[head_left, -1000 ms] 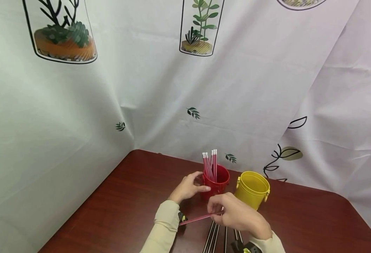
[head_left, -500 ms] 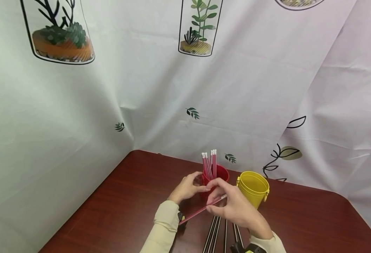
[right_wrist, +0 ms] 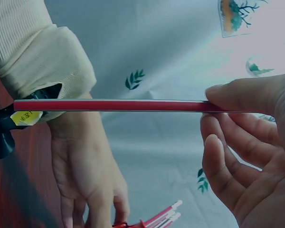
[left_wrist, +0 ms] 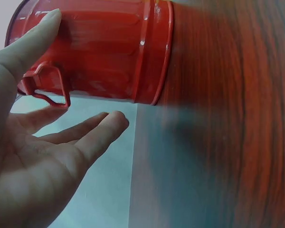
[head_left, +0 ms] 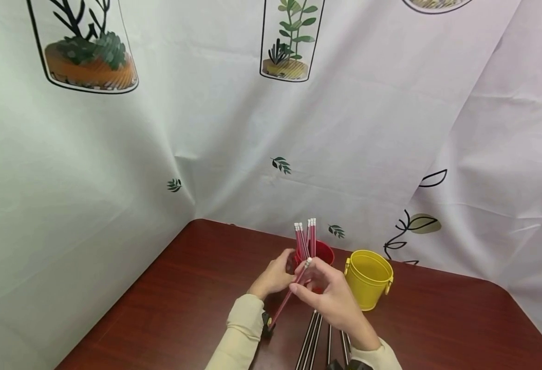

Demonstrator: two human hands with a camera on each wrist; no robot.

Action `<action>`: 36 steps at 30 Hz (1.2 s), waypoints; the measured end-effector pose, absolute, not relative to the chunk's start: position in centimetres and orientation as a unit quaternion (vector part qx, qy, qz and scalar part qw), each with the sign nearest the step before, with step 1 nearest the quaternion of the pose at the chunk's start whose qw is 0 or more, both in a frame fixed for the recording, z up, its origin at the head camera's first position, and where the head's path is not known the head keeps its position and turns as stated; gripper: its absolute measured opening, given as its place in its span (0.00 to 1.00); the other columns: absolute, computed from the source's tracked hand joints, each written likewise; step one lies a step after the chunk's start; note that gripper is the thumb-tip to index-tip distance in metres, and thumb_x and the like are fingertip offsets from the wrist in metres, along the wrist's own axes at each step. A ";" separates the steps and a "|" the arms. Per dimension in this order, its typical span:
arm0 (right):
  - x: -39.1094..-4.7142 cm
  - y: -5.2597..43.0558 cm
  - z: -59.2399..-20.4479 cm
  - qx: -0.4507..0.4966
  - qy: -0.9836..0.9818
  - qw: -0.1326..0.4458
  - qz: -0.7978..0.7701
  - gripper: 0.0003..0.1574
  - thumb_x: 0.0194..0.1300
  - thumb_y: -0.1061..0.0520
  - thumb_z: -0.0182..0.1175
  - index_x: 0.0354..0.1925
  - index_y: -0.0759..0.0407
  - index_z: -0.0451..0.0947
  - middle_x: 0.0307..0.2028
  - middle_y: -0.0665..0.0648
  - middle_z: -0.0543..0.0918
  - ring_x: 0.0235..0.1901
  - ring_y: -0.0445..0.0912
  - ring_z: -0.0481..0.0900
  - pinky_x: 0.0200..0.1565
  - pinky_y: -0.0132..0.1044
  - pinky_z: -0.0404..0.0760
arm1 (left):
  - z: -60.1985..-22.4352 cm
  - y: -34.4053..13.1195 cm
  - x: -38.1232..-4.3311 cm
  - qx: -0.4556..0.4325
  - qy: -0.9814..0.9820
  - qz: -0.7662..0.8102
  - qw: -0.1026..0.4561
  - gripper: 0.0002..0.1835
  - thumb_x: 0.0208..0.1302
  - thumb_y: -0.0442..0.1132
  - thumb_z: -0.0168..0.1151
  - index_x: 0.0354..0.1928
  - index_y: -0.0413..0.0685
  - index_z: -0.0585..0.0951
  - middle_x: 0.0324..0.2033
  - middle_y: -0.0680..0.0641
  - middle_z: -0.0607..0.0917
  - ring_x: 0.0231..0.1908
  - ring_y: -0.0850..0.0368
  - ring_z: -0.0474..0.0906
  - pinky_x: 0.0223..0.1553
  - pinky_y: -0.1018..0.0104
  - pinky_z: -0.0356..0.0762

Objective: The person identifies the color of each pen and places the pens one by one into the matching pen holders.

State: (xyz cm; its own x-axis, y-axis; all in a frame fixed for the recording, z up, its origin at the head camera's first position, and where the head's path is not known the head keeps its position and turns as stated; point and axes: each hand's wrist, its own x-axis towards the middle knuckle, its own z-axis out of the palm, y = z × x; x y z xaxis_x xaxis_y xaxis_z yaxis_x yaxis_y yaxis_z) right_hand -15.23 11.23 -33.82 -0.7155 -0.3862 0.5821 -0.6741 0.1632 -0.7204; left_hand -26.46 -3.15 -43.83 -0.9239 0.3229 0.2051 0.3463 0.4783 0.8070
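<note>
My right hand [head_left: 328, 295] pinches a red striped pencil [right_wrist: 114, 105] between thumb and fingers. The pencil is unsharpened at its visible lower end, slants up to the right in the head view, and has a white eraser at the top. My left hand [head_left: 274, 276] holds the red bucket [left_wrist: 104, 47] at its left side, thumb on the wall and a finger by the small side handle [left_wrist: 59, 85]; its other fingers extend free. Several red pencils [head_left: 313, 239] stand in that bucket, eraser ends up. The right hand partly hides the bucket's front in the head view.
Right of the red bucket stands a yellow bucket [head_left: 368, 282] with side handles. Several dark, thin sticks with shiny stripes [head_left: 309, 341] lie on the brown table [head_left: 160, 303] near my right forearm. A white patterned cloth [head_left: 234, 128] hangs behind the table.
My right hand has moved up and left towards the red bucket, turning the pencil from nearly level to steeply slanted. My left hand stays at the bucket.
</note>
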 end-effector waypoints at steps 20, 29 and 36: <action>-16.4 10.1 -36.0 0.351 -0.730 0.207 0.548 0.12 0.53 0.68 0.63 0.37 0.58 0.79 0.30 0.55 0.83 0.30 0.44 0.81 0.30 0.37 0.82 | -45.0 -2.4 -26.3 -0.258 -0.829 -0.489 0.080 0.43 0.57 0.46 0.63 0.68 0.46 0.50 0.58 0.39 0.70 0.57 0.46 0.69 0.55 0.47 0.68; -16.8 11.0 -36.0 0.352 -0.725 0.217 0.552 0.10 0.56 0.65 0.63 0.38 0.55 0.79 0.34 0.56 0.83 0.32 0.46 0.81 0.30 0.37 0.82 | -44.8 -1.8 -26.3 -0.229 -0.853 -0.464 0.068 0.40 0.58 0.45 0.63 0.68 0.49 0.52 0.55 0.42 0.74 0.55 0.51 0.71 0.54 0.51 0.70; -17.4 12.0 -34.3 0.359 -0.714 0.237 0.553 0.12 0.55 0.69 0.62 0.39 0.60 0.79 0.30 0.57 0.82 0.30 0.44 0.80 0.31 0.37 0.82 | -44.5 -1.5 -26.2 -0.212 -0.848 -0.482 0.057 0.46 0.49 0.49 0.70 0.66 0.51 0.55 0.55 0.45 0.74 0.54 0.53 0.72 0.54 0.53 0.70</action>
State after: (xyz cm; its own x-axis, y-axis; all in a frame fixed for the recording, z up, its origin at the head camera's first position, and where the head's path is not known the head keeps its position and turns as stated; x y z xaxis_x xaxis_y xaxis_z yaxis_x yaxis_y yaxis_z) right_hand -17.43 12.01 -34.33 -0.6292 -0.2506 0.7357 -0.7750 0.1307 -0.6183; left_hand -26.23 -1.48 -44.45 -0.9034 0.3055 0.3010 0.4149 0.4452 0.7935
